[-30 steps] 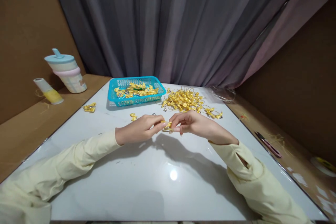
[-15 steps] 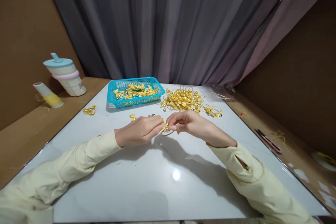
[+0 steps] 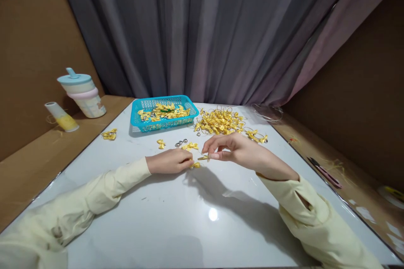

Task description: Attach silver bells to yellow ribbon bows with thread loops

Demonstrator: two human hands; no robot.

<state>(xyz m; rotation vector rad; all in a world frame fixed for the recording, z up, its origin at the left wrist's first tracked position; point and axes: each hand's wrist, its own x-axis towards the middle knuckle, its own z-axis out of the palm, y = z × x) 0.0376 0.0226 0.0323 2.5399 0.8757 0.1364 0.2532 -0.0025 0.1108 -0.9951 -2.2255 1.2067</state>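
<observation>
The held bow (image 3: 197, 165) was at the centre of the frame, low over the surface (image 3: 151, 231). The left hand (image 3: 172, 162) was closed on it, with part of the yellow ribbon projecting past the fingertips. The right hand (image 3: 236, 149), just beside and apart from the left, pinched a gold piece (image 3: 203, 158) between thumb and fingers. From where I stood, I could not tell whether a cord joined the two.

Handling: the held bow appeared light and soft, with a satin sheen that suggested a slippery face. Its loops would likely have crushed under a hard grip; the gathered middle looked the better place to take hold. The gold piece appeared thin and stiffer, best gripped near one end. Neither looked brittle.

Clearances: a loose bow (image 3: 190, 146) lay just above the fingertips of the left hand, with silver charms (image 3: 181, 143) and a small bow (image 3: 160, 143) to its left. The blue basket (image 3: 164, 124) and the bow pile (image 3: 221, 121) limited reach toward the upper centre. The surface's side edges ran out toward the lower corners, with the snips (image 3: 325, 172) beyond the right edge and the cup (image 3: 83, 96) beyond the left. The widest room for moving was in the lower centre, between the sleeves (image 3: 315, 214).
</observation>
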